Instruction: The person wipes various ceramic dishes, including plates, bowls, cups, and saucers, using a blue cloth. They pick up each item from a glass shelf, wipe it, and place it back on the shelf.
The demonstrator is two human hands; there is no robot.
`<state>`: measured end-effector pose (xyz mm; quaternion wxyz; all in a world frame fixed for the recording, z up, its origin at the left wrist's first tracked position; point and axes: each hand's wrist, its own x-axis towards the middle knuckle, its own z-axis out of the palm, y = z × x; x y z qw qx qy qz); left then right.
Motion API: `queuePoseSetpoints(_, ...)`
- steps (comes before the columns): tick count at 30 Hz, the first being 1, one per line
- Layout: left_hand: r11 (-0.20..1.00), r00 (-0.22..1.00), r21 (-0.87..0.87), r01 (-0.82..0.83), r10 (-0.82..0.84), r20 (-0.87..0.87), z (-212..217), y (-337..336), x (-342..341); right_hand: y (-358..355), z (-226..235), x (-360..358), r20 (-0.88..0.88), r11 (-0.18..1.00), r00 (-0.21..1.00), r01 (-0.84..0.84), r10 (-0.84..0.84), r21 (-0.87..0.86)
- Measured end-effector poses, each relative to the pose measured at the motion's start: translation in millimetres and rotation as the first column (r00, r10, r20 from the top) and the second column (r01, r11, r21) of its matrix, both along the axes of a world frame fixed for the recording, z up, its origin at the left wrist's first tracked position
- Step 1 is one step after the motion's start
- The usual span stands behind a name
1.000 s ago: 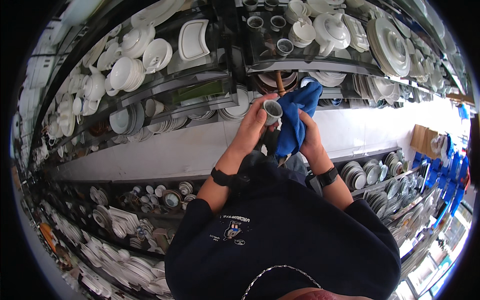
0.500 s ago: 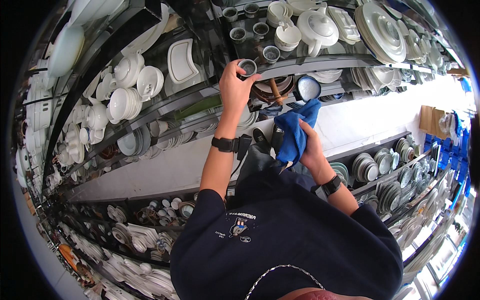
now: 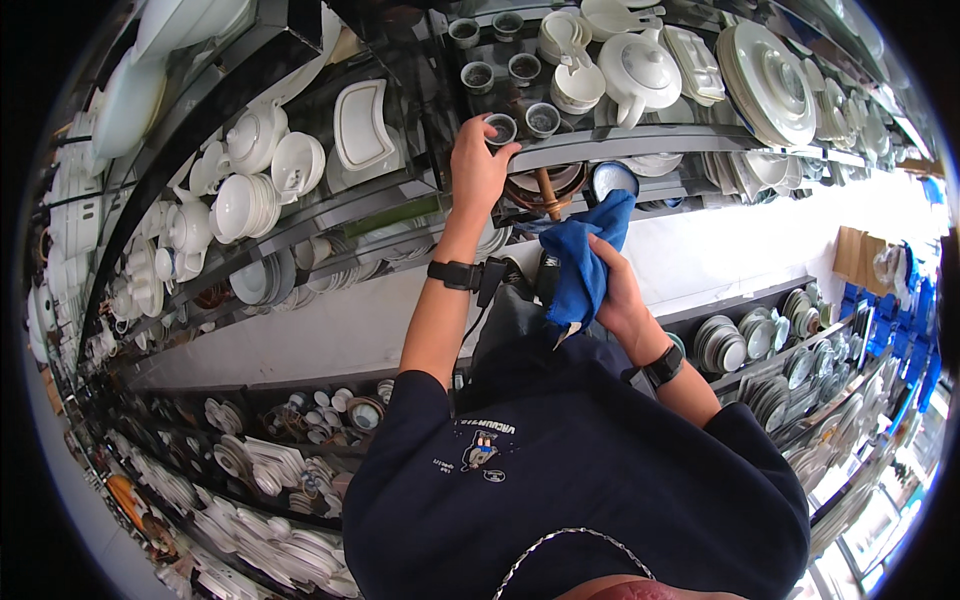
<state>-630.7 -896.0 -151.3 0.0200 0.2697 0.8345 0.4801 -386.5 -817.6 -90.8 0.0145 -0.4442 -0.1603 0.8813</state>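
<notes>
Small grey cup [image 3: 500, 129] is upright, mouth up, at the front edge of the dark shelf [image 3: 610, 145], gripped by the left hand [image 3: 478, 167]; whether its base touches is hidden. The right hand [image 3: 622, 290], lower and farther right, clutches a blue cloth [image 3: 575, 270]. A matching cup [image 3: 542, 120] stands just right; open room lies before the shelf

Pale floor [image 3: 700, 242] between dark shelves [image 3: 600, 146]

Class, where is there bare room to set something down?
Bare: the pale floor right of the blue cloth, between the shelf rows. Crowded: the row at the left hand, with small dark cups, white bowls and a teapot.
</notes>
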Motion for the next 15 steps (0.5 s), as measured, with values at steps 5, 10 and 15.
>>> queuePoseSetpoints(5,0.999,0.995,0.045,0.008,-0.004,-0.098,-5.5,3.8,1.2,13.6,6.1,-6.3,0.004,0.997,0.997,-0.073,0.073,0.016)
queuePoseSetpoints(10,1.0,0.997,0.015,-0.014,0.015,-0.08,-0.1,7.2,8.2,21.8,7.4,-12.7,-0.003,0.994,0.994,-0.112,0.112,0.008)
queuePoseSetpoints(15,1.0,0.995,0.026,-0.017,0.019,-0.094,-3.3,6.6,8.7,28.6,9.9,-15.5,-0.031,0.987,0.986,-0.162,0.162,-0.016)
